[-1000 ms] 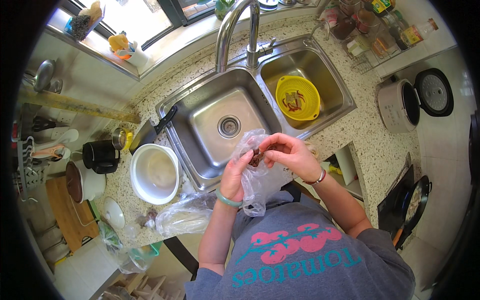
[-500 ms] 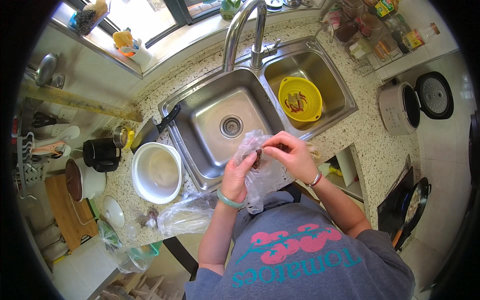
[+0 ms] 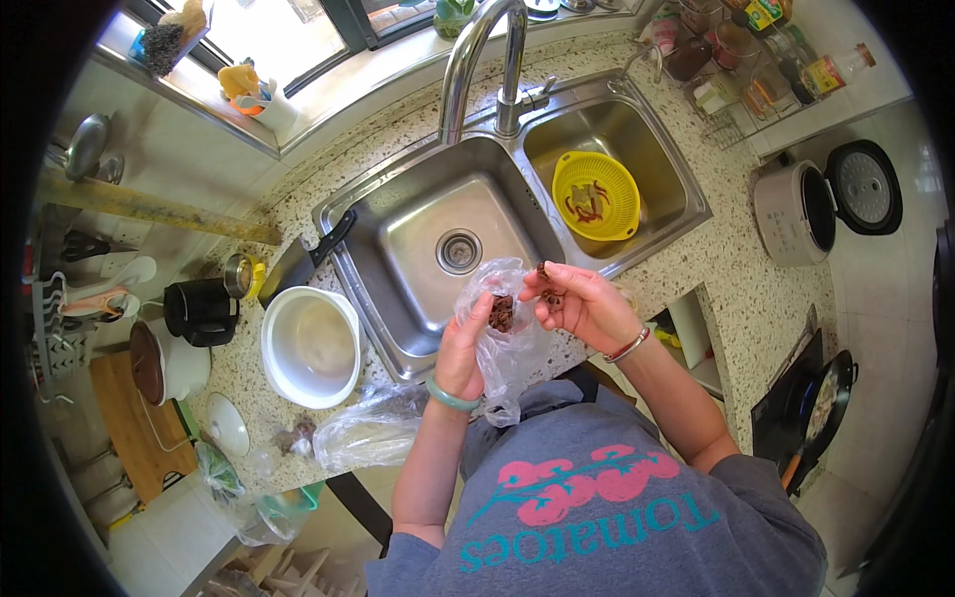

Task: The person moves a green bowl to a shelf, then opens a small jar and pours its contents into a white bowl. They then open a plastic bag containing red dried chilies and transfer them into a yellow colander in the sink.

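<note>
My left hand [image 3: 461,360] grips a clear plastic bag [image 3: 509,366] by its side, above the front edge of the sink. In the bag's mouth lies a clump of reddish-brown dried spice pieces [image 3: 501,314] that look like star anise. Just right of the bag, my right hand [image 3: 597,310] holds a few of the same spice pieces [image 3: 551,298] between bent fingers and thumb. Beyond, a yellow colander [image 3: 629,189] sits in the right basin [image 3: 662,149], with red dried chillies [image 3: 594,207] and pale brown pieces in it.
The large left basin [image 3: 413,224] has a tall faucet [image 3: 460,85] over it. Left of it are a white pot [image 3: 274,348], a black-handled knife [image 3: 333,237] and a plastic bag [image 3: 368,433]. A rice cooker [image 3: 786,214] stands open at the right.
My right hand has drawn back slightly from the bag and turned, showing the spice pieces in its fingers. More of the bag's spice clump is visible now.
</note>
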Demonstrator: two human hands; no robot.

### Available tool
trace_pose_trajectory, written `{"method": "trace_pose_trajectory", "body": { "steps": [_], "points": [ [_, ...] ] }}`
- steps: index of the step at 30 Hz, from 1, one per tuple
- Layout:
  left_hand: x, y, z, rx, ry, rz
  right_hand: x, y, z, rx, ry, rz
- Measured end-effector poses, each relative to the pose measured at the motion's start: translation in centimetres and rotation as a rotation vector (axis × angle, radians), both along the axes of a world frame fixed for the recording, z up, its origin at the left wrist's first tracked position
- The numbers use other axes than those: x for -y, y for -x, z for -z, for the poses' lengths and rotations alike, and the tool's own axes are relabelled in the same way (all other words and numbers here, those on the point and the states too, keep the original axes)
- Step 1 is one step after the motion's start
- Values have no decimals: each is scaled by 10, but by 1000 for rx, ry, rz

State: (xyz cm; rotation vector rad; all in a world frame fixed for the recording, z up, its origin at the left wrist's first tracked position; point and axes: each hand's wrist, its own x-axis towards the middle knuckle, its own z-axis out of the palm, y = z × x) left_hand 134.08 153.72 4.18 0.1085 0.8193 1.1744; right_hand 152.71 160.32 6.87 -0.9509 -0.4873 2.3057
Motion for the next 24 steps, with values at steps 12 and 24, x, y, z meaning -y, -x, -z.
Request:
{"method": "trace_pose_trajectory", "body": {
  "steps": [12,24],
  "points": [
    [-11,-6,15,235,32,-33,-77,-76,131,261,-5,602],
    [-22,-23,17,271,61,76,-42,-51,63,446,-106,66]
  ]
}}
